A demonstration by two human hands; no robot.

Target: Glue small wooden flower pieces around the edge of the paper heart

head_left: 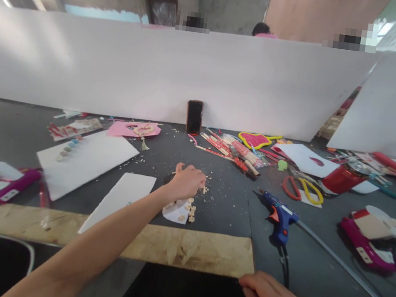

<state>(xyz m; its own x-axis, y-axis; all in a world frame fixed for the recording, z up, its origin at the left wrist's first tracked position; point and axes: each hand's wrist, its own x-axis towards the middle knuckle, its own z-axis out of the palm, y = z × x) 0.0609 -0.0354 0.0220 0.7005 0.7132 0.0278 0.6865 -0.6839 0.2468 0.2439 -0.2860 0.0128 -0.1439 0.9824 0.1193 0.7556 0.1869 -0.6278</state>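
Note:
My left hand (186,182) reaches over the middle of the dark table, fingers bent down at a scatter of small pale pieces (206,184); what its fingertips hold, if anything, is hidden. Just below it lies a white paper piece (176,212) with small beige bits (192,212) along its right edge. My right hand (266,294) is at the table's front edge, right of the tan strip (206,252), thumb and fingers pressed together around something too small to make out. A blue glue gun (282,218) lies on the table beyond it.
A phone (194,117) leans on the white partition (138,70). Scissors (302,189), a red can (345,176) and a purple power strip (368,244) are at right. White boards (86,163) lie left. Red-wrapped sticks (220,145) lie behind my left hand. People's heads show beyond the partition.

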